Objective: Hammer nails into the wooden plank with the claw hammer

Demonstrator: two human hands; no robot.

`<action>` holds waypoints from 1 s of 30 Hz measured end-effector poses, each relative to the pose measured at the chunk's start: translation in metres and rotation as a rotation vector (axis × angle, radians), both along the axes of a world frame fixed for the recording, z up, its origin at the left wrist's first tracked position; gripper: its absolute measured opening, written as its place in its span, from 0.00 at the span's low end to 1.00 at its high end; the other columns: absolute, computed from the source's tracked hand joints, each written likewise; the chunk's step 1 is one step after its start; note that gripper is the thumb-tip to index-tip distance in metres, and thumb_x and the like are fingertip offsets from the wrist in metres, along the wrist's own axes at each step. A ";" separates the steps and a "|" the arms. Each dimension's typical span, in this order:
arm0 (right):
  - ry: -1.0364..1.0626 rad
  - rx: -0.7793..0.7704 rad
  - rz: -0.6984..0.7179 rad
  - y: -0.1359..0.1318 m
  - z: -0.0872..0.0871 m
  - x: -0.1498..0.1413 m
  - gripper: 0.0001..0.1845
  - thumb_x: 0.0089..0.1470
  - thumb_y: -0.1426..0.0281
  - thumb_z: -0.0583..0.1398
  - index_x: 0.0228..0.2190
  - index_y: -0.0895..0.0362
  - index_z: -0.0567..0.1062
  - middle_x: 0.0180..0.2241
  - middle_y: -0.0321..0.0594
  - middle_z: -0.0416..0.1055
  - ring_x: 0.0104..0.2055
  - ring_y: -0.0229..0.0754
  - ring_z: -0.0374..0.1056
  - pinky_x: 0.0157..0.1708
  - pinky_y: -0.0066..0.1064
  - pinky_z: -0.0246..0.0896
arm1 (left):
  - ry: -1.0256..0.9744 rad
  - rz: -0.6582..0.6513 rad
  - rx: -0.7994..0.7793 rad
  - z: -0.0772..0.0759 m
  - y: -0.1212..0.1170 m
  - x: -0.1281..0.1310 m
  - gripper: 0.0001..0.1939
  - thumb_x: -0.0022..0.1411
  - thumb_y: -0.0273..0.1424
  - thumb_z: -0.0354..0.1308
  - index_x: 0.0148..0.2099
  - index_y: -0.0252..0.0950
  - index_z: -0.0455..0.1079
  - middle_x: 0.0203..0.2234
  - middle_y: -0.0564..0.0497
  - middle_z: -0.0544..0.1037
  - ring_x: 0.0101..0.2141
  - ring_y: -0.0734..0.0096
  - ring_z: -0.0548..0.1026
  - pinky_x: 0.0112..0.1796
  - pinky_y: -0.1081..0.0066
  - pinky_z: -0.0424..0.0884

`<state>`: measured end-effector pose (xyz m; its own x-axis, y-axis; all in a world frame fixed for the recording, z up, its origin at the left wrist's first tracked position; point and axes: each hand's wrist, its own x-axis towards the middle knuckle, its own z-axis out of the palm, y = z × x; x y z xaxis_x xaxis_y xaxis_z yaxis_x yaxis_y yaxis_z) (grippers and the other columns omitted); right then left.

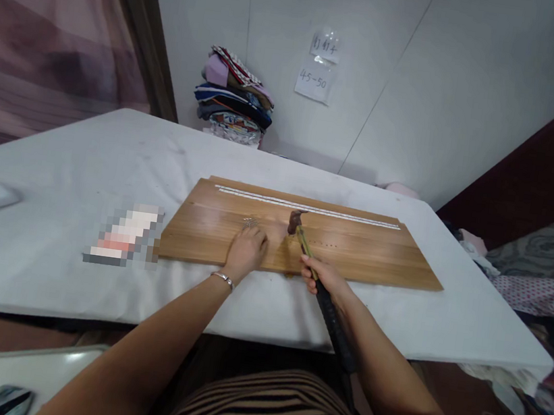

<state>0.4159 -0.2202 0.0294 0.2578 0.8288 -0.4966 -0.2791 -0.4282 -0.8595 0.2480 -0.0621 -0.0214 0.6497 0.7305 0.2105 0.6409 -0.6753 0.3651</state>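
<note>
My right hand (322, 275) is wrapped round the handle of a claw hammer (328, 316), gripping it well up toward the head. The hammer's head is over the middle of a wooden board (376, 268), and whether it touches the wood I cannot tell. A short row of small nails (326, 244) dots the board to the right of the head. On the left part of the board, my left hand (247, 251) rests with curled fingers beside a small pile of loose nails (250, 222). Its fingertips are partly hidden, so what they pinch is unclear.
Two white strips (307, 208) run along the board's far side. The board lies on a white-covered table (109, 165). A blurred-out flat object (125, 235) lies left of it. Folded clothes (234, 100) are stacked by the wall, where paper notes (314, 82) hang.
</note>
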 end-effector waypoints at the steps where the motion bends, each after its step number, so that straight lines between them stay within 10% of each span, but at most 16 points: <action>1: -0.005 0.001 0.002 0.000 0.002 0.000 0.25 0.47 0.52 0.72 0.32 0.52 0.68 0.19 0.22 0.61 0.15 0.29 0.52 0.14 0.23 0.45 | -0.003 -0.003 -0.011 0.000 0.001 0.000 0.13 0.72 0.28 0.51 0.42 0.37 0.79 0.45 0.37 0.82 0.48 0.49 0.78 0.51 0.55 0.71; 30: -0.013 0.011 0.058 0.008 0.009 0.002 0.20 0.55 0.56 0.71 0.30 0.54 0.68 0.18 0.24 0.60 0.15 0.29 0.52 0.14 0.22 0.44 | 0.134 0.022 -0.006 0.000 0.009 0.002 0.25 0.77 0.41 0.47 0.35 0.36 0.81 0.39 0.39 0.86 0.42 0.56 0.82 0.45 0.63 0.71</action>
<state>0.4184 -0.2122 0.0387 0.2151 0.8479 -0.4845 -0.2429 -0.4341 -0.8675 0.2500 -0.0536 -0.0209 0.6558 0.7456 0.1183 0.6987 -0.6588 0.2788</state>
